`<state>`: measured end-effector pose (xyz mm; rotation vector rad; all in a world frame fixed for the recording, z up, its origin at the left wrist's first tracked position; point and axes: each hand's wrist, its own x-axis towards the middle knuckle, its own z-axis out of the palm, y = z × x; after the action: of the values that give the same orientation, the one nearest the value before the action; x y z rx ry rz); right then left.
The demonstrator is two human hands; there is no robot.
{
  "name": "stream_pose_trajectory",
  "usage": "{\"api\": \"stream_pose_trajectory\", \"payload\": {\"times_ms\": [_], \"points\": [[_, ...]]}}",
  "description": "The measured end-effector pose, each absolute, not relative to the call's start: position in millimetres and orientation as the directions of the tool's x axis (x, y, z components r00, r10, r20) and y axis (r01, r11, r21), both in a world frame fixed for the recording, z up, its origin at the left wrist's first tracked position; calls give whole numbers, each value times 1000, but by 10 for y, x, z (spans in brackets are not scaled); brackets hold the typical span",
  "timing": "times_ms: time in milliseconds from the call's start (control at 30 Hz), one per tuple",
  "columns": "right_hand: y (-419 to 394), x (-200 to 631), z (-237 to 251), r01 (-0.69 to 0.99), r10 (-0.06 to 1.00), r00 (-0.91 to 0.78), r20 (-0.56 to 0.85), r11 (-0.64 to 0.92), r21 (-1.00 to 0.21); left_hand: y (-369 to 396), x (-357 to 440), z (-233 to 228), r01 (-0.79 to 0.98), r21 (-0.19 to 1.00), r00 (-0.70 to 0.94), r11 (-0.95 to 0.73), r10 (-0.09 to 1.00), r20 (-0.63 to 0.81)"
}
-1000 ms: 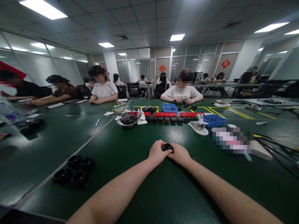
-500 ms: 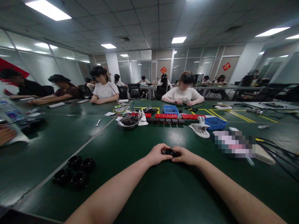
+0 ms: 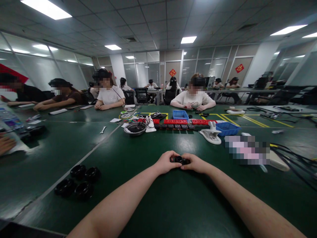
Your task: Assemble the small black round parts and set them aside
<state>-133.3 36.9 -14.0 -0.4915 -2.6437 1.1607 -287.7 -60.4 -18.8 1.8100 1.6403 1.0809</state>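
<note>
At the middle of the green table, my left hand [image 3: 165,162] is closed, thumb and fingers wrapped round a small glossy black ring-shaped part [image 3: 178,159]. My right hand [image 3: 196,163] meets it from the other side, its fingers also closed on black material. Whether that is the same part or a second one pressed against it, I cannot tell, because the fingers cover much of it. To the left of my forearm several black ring-shaped parts [image 3: 83,190] stand in a cluster, shiny and hollow in the middle.
Beyond my hands lie a metal bowl [image 3: 135,128], red-and-black power strips [image 3: 179,125], a white clamp base [image 3: 210,135] and blue trays [image 3: 227,129]. A wrench [image 3: 103,130] lies to the left, black cables [image 3: 292,158] to the right. Co-workers sit around the table.
The view has shifted slightly. Both hands keep their hold on the black part, which appears turned a little between the fingers. The cluster of black parts stays put.
</note>
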Motion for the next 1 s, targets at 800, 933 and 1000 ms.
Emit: {"api": "stream_pose_trajectory", "payload": {"times_ms": [800, 933, 1000], "points": [[123, -1542, -264, 589, 652, -727, 215, 753, -293, -618, -2752, -204, 692, 718, -251, -71, 909, 332], [209, -1433, -194, 378, 496, -846, 197, 818, -434, -620, -2844, -204, 670, 726, -118, -154, 944, 309], [274, -1377, -158, 276, 412, -900, 145, 794, -541, -620, -2879, -199, 651, 737, -72, -181, 952, 298]]}}
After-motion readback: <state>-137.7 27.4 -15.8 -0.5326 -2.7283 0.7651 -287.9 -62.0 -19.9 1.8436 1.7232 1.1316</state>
